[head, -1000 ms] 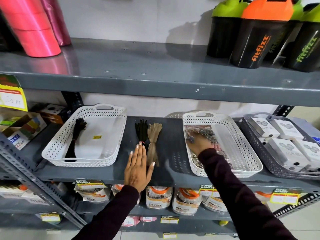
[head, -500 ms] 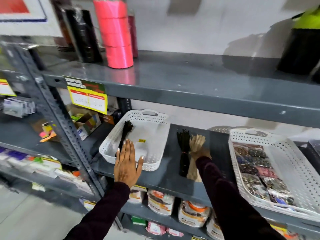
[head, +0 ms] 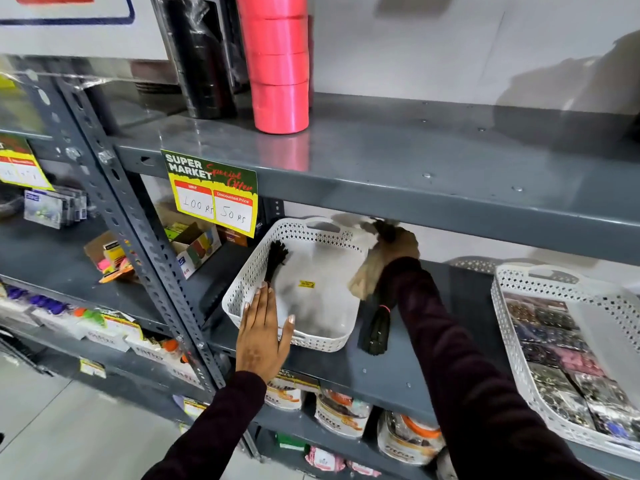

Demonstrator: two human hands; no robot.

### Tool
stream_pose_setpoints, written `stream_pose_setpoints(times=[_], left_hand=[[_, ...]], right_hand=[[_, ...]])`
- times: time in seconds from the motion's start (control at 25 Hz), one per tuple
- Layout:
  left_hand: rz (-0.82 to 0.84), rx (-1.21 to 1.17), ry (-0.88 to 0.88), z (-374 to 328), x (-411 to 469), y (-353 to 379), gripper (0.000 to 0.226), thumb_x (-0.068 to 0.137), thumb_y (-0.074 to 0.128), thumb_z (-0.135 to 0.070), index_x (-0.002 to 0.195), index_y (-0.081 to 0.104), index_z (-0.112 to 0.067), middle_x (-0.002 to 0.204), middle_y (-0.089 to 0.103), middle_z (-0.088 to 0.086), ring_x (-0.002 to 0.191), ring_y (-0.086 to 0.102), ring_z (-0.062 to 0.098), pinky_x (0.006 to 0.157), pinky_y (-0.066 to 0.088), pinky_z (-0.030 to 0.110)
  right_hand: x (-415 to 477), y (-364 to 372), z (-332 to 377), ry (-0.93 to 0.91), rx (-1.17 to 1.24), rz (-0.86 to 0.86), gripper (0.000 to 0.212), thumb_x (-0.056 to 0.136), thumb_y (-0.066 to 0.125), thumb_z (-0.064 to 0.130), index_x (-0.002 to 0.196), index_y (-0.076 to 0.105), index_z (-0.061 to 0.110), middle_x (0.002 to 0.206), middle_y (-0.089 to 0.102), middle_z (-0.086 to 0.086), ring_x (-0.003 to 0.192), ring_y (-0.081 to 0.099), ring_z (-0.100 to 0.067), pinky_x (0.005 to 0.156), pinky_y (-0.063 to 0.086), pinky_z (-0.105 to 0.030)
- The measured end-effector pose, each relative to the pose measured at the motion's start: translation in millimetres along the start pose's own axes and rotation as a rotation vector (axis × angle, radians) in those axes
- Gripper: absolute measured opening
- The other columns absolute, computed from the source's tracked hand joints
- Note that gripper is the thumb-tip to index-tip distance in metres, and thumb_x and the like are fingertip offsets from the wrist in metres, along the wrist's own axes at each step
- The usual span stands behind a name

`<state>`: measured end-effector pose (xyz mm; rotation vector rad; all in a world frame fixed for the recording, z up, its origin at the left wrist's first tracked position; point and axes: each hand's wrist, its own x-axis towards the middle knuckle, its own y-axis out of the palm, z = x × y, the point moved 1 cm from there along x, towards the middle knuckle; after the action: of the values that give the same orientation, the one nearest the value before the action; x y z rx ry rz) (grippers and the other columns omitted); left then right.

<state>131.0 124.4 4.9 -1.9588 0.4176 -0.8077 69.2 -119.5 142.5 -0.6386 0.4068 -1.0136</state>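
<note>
A white perforated basket (head: 313,342) stands on the middle grey shelf (head: 415,372) and holds one black bundle (head: 275,259) along its left wall. My left hand (head: 265,334) lies flat with straight fingers on the basket's near left rim. My right hand (head: 396,245), blurred by motion, grips a tan bundle (head: 362,280) raised over the basket's right rim. A second black bundle (head: 375,330) lies on the shelf just right of the basket, partly under my right sleeve.
Another white basket (head: 519,285) of packets sits at the right. The upper shelf (head: 415,161) hangs low over my right hand and carries pink rolls (head: 278,64) and black rolls (head: 201,57). A yellow price tag (head: 213,192) hangs on its edge. Jars fill the shelf below.
My right hand picked the tan bundle up off the shelf and swung it left and up over the basket. My left hand stayed on the basket's near rim. The view shifted left.
</note>
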Motion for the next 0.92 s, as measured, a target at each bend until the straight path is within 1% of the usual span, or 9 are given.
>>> stream_pose_setpoints(times=[0.08, 0.24, 0.4, 0.48, 0.6, 0.68, 0.72, 0.84, 0.92], left_hand=[[-0.012, 0.001, 0.002, 1, 0, 1, 0.071, 0.098, 0.016, -0.05, 0.146, 0.023, 0.002, 0.154, 0.02, 0.015, 0.142, 0.017, 0.022, 0.115, 0.008, 0.033], [-0.01, 0.008, -0.003, 1, -1, 2, 0.068, 0.097, 0.02, -0.046, 0.146, 0.02, 0.001, 0.153, 0.017, 0.013, 0.142, 0.017, 0.023, 0.115, -0.003, 0.025], [-0.029, 0.012, -0.004, 1, -1, 4, 0.07, 0.098, 0.012, -0.05, 0.147, 0.019, 0.0, 0.154, 0.016, 0.012, 0.142, 0.015, 0.021, 0.115, 0.0, 0.028], [-0.037, 0.013, -0.006, 1, -1, 4, 0.071, 0.098, 0.011, -0.051, 0.146, 0.02, 0.0, 0.154, 0.018, 0.014, 0.142, 0.016, 0.022, 0.115, 0.003, 0.03], [-0.042, 0.029, -0.009, 0, -2, 4, 0.071, 0.098, 0.01, -0.051, 0.145, 0.021, 0.0, 0.153, 0.021, 0.015, 0.141, 0.018, 0.022, 0.115, 0.005, 0.031], [-0.039, 0.033, -0.018, -1, -1, 4, 0.07, 0.098, 0.009, -0.051, 0.146, 0.019, -0.001, 0.153, 0.02, 0.014, 0.141, 0.018, 0.022, 0.115, 0.004, 0.029], [-0.035, 0.032, -0.025, -1, -1, 4, 0.07, 0.098, 0.009, -0.051, 0.146, 0.018, -0.001, 0.153, 0.02, 0.014, 0.141, 0.018, 0.022, 0.115, 0.003, 0.029], [-0.014, 0.03, -0.037, -2, -1, 2, 0.071, 0.098, 0.011, -0.051, 0.145, 0.022, 0.001, 0.152, 0.024, 0.016, 0.14, 0.021, 0.023, 0.114, 0.004, 0.029], [-0.002, 0.031, -0.038, -3, -2, 1, 0.072, 0.098, 0.011, -0.051, 0.145, 0.024, 0.002, 0.152, 0.026, 0.017, 0.14, 0.022, 0.023, 0.114, 0.003, 0.029]], right_hand=[[11, 30, 14, -0.049, -0.007, 0.035, 0.036, 0.091, 0.056, 0.02, 0.123, 0.059, 0.004, 0.131, 0.059, -0.021, 0.122, 0.056, -0.034, 0.102, 0.045, -0.039], [-6, 109, 25, -0.138, -0.162, 0.285, 0.036, 0.094, 0.053, 0.02, 0.125, 0.056, 0.001, 0.133, 0.054, -0.022, 0.123, 0.052, -0.035, 0.102, 0.043, -0.037], [-28, 152, -5, -0.141, -0.33, 0.515, 0.042, 0.095, 0.049, 0.016, 0.134, 0.046, 0.002, 0.14, 0.048, -0.022, 0.129, 0.046, -0.037, 0.107, 0.04, -0.039], [-27, 150, -2, -0.167, -0.343, 0.485, 0.046, 0.095, 0.05, 0.02, 0.136, 0.043, 0.002, 0.14, 0.046, -0.023, 0.13, 0.045, -0.038, 0.108, 0.039, -0.04], [-4, 114, -1, -0.197, -0.309, 0.241, 0.044, 0.098, 0.047, 0.028, 0.131, 0.048, -0.001, 0.137, 0.047, -0.024, 0.125, 0.049, -0.038, 0.104, 0.041, -0.039], [16, 81, -27, -0.139, -0.328, 0.061, 0.041, 0.099, 0.044, 0.025, 0.129, 0.049, -0.002, 0.138, 0.048, -0.024, 0.126, 0.049, -0.035, 0.105, 0.04, -0.039], [24, 68, -48, -0.067, -0.376, 0.035, 0.04, 0.099, 0.044, 0.022, 0.131, 0.049, -0.002, 0.14, 0.046, -0.023, 0.13, 0.045, -0.034, 0.108, 0.038, -0.04], [24, 59, -101, 0.147, -0.491, 0.168, 0.046, 0.096, 0.051, 0.03, 0.13, 0.051, -0.001, 0.145, 0.04, -0.022, 0.136, 0.034, -0.035, 0.113, 0.034, -0.043], [17, 57, -105, 0.136, -0.461, 0.224, 0.042, 0.096, 0.053, 0.029, 0.125, 0.055, -0.002, 0.139, 0.048, -0.023, 0.13, 0.045, -0.036, 0.105, 0.042, -0.041]])
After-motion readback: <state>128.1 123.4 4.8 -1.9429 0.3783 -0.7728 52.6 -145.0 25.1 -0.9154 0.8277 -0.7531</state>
